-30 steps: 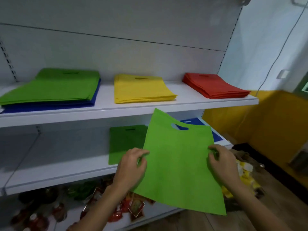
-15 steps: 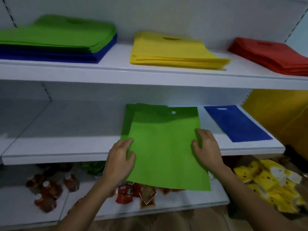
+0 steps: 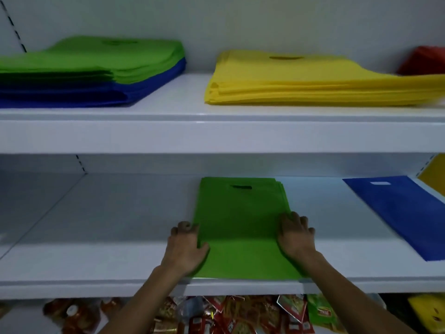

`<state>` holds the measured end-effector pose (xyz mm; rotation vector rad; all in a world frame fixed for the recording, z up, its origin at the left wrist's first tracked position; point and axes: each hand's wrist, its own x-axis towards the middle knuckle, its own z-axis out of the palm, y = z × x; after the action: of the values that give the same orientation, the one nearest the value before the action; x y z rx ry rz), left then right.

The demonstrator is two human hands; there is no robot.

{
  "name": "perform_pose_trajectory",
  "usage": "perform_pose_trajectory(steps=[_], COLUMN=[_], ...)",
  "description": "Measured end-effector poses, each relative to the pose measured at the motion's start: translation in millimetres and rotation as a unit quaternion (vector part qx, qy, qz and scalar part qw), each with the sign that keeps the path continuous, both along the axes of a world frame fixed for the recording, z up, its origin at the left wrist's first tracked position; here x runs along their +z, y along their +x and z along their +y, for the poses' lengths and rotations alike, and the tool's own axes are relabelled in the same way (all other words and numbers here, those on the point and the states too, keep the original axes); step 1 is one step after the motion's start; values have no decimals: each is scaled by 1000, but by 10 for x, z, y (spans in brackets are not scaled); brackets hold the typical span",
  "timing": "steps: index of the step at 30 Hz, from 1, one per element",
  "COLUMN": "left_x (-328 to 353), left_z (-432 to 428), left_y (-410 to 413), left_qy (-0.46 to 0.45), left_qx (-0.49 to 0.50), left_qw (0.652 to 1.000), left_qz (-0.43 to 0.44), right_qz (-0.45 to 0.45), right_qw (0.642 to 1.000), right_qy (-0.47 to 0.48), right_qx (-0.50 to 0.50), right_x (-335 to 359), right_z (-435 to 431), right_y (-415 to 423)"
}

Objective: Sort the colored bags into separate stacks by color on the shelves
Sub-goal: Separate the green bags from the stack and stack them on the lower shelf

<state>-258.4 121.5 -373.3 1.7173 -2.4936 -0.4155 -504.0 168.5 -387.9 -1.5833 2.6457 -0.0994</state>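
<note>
A green bag [image 3: 240,227] lies flat on the middle shelf [image 3: 96,259], on top of at least one other green bag whose edges show at the back right. My left hand [image 3: 185,247] pinches its left edge, fingers curled beside it and thumb on top. Over the bag's right edge rests my right hand [image 3: 296,237], palm down with the fingers spread. A single blue bag [image 3: 404,213] lies to the right on the same shelf. On the upper shelf, a green stack [image 3: 96,59] sits on a blue stack [image 3: 84,95], then a yellow stack [image 3: 313,80] and a red stack [image 3: 423,61].
The left half of the middle shelf is bare white board. Below it, the bottom shelf holds bottles [image 3: 72,314] and several red and green snack packets [image 3: 240,314]. A yellow wall [image 3: 433,174] shows at the far right.
The green bag has gone from being held up in the air to lying flat on the green bag on the middle shelf. Both hands slid forward with it.
</note>
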Motion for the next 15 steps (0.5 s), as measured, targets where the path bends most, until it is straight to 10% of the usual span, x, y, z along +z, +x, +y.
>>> perform_pose_trajectory(steps=[15], left_x=[1884], left_z=[1405], left_y=[370], left_qy=[-82], left_qx=[-87], left_qw=[972], left_qz=[200], right_qz=[-39], right_qw=[978], right_qy=[-206], right_qx=[1], right_x=[2179], right_z=[1766], right_y=[356])
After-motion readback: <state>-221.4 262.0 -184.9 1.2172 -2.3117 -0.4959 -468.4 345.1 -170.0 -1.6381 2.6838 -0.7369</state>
